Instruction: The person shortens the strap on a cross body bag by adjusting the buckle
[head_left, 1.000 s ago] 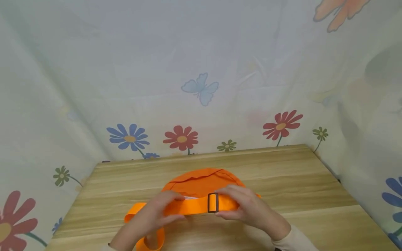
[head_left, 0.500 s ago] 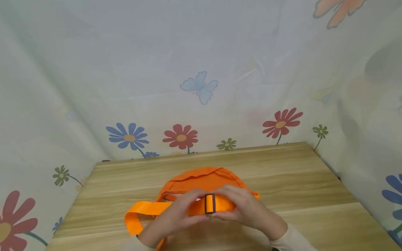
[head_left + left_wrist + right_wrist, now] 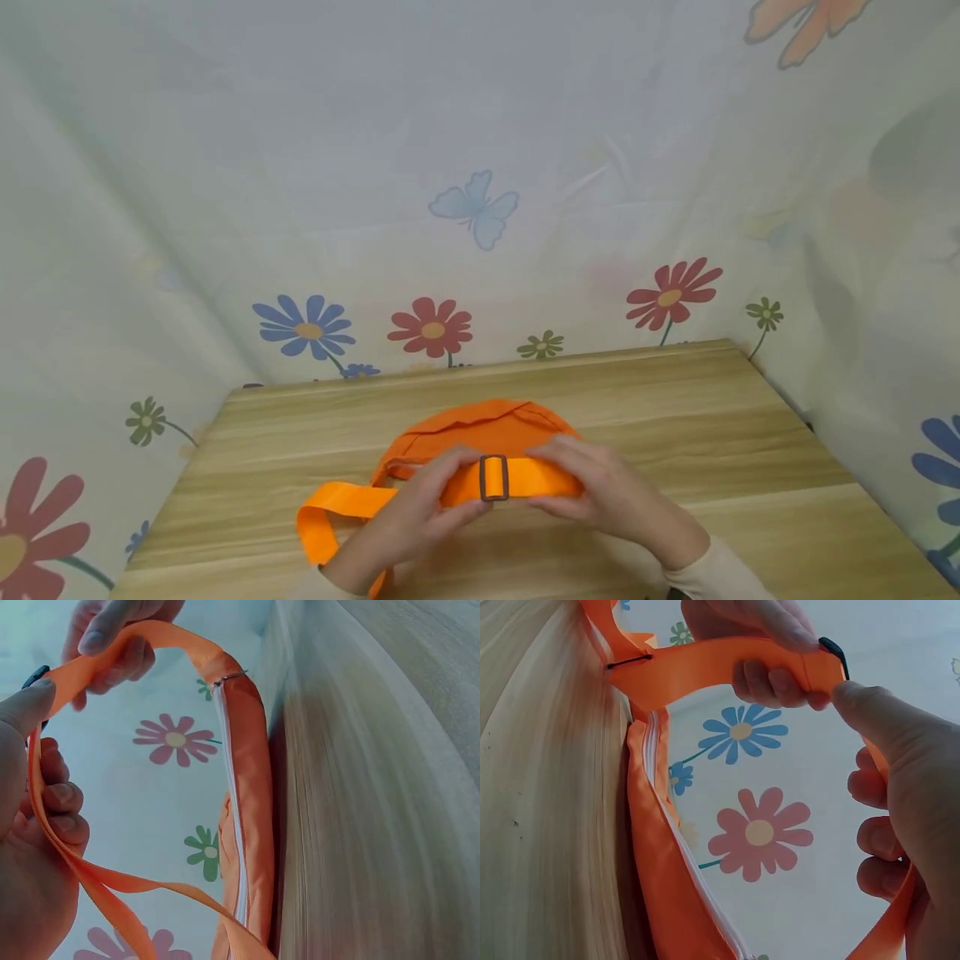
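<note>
An orange waist bag (image 3: 480, 435) lies on the table, its white zipper (image 3: 231, 769) running along the side in the left wrist view. Its orange strap (image 3: 542, 478) is raised in front of the bag, threaded through a dark slide buckle (image 3: 483, 478). My left hand (image 3: 427, 512) pinches the strap right at the buckle's left side, thumb below and fingers above. A short way right of the buckle, my right hand (image 3: 603, 492) grips the strap between thumb and fingers. The right wrist view shows the strap passing along the right palm (image 3: 922, 795).
A loose strap loop (image 3: 318, 521) spreads over the wood-grain table (image 3: 750, 467) left of the left wrist. Behind the table hangs a pale cloth backdrop (image 3: 480, 108) printed with flowers and butterflies, which also closes in both sides.
My left hand has slid right along the strap up to the buckle. The buckle has shifted slightly left, and the right hand now sits farther from it, with more strap showing between.
</note>
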Tool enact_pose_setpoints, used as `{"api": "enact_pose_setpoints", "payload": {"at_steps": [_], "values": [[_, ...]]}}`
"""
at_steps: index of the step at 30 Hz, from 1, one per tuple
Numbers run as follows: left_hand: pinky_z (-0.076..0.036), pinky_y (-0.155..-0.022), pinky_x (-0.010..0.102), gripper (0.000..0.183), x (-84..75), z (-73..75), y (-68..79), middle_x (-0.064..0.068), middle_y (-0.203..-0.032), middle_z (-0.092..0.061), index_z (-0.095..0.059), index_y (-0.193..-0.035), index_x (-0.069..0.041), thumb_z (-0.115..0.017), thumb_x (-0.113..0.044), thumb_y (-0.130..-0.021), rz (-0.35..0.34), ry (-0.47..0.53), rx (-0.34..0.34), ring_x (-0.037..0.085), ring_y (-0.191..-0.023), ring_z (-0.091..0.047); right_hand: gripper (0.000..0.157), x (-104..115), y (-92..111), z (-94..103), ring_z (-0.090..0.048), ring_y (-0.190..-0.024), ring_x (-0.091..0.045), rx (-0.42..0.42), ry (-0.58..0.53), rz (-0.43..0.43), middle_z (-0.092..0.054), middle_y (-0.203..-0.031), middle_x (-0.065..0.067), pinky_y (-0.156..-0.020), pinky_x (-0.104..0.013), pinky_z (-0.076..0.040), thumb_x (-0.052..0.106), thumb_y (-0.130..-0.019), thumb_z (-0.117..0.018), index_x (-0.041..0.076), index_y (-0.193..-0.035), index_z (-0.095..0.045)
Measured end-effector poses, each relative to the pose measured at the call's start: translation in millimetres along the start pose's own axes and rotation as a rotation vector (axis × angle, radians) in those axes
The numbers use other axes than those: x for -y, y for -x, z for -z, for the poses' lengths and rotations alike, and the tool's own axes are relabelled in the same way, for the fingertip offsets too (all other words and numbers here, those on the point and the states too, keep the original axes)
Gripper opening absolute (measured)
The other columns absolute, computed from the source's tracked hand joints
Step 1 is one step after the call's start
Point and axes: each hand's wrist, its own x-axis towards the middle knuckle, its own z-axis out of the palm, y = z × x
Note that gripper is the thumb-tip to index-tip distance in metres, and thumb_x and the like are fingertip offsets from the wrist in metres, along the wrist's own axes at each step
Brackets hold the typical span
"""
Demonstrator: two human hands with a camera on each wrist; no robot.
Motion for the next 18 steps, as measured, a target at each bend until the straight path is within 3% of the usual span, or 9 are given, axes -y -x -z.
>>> {"api": "enact_pose_setpoints", "payload": {"at_steps": [5, 12, 18], "values": [[-0.06, -0.1, 0.029, 0.043, 3.2, -0.7, 0.9, -0.01, -0.129, -0.066, -0.059, -0.139, -0.025, -0.078, -0.036, -0.101, 0.025, -0.007, 0.0, 0.011, -0.11, -0.064, 0.048, -2.4, 1.7, 1.8, -0.062, -0.082, -0.004, 0.001, 0.004, 0.012, -0.073, -0.109, 0.004, -0.077, -0.01, -0.053, 0.021, -0.086, -0.093, 0.011, -0.127, -0.071], [-0.055, -0.112, 0.035, 0.062, 1.8, -1.8, 4.3, -0.01, -0.137, -0.067, -0.056, -0.146, -0.021, -0.081, -0.047, -0.096, 0.058, -0.028, -0.022, 0.013, -0.121, -0.064, 0.042, -1.9, 1.2, 0.6, -0.06, -0.078, -0.003, 0.001, -0.013, 0.035, -0.072, -0.104, 0.006, -0.075, -0.008, -0.052, 0.022, -0.089, -0.091, 0.012, -0.124, -0.071], [-0.057, -0.107, 0.038, 0.049, 0.4, -3.7, 2.1, -0.009, -0.132, -0.07, -0.056, -0.142, -0.024, -0.076, -0.042, -0.101, 0.019, -0.074, -0.085, 0.012, -0.116, -0.066, 0.04, -2.3, -0.9, 1.7, -0.059, -0.078, -0.003, -0.012, -0.028, 0.041, -0.071, -0.103, 0.005, -0.073, -0.007, -0.051, 0.021, -0.088, -0.091, 0.012, -0.123, -0.072]]}}
